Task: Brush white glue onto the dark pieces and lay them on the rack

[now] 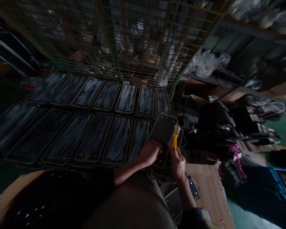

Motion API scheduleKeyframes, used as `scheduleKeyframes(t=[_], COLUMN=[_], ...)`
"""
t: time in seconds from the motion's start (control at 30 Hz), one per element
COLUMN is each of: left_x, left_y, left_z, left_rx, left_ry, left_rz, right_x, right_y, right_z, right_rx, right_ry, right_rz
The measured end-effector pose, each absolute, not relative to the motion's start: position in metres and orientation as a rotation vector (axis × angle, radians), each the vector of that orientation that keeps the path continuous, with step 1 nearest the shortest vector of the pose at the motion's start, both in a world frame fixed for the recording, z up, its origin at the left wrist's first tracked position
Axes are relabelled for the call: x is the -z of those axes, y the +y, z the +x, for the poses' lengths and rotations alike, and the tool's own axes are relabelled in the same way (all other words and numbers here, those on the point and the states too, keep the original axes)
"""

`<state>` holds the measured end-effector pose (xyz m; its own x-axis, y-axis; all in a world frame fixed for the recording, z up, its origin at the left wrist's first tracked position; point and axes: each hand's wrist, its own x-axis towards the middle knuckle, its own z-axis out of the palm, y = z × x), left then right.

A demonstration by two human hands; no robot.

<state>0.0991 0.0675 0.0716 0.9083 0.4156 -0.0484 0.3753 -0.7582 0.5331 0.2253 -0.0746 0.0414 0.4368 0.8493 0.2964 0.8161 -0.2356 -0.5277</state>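
My right hand [177,162] is closed round the yellow handle of a paintbrush [175,137], its pale bristles pointing up and away from me. Just left of it, my left hand [151,152] is curled at the edge of a dark rectangular panel [163,127] with rounded corners and small studs. This panel lies tilted over others, and its surface looks plain. Two rows of similar panels stretch to the left, many smeared with whitish streaks, such as the panel [117,138] in the near row and the panel [126,98] in the far row.
A wire mesh cage wall [119,38] rises behind the rows. To the right are black bags [185,109] and shelves with clear plastic bags [206,62]. A wooden board [205,184] lies by my right forearm, with more studded panels [175,200] beside it.
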Motion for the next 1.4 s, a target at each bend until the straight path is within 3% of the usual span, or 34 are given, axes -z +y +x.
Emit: scheduleKeyframes(t=[0.4,0.7,1.07,1.4], left_x=[-0.079,-0.068,-0.08,-0.072], left_y=[0.073,0.081,0.069,0.069], left_z=[0.119,0.096,0.11,0.123], left_rx=[0.132,-0.096,0.007,0.016], left_ry=[0.51,0.608,0.377,0.241], left_rz=[2.454,2.206,2.673,2.725], right_x=[-0.034,-0.035,-0.028,-0.027], right_y=[-0.078,-0.079,-0.082,-0.082], right_z=[0.225,0.225,0.226,0.227], right_rx=[0.042,0.102,0.083,0.114], right_ry=[-1.447,-1.475,-1.473,-1.498], right_rz=[-2.132,-2.133,-2.127,-2.166])
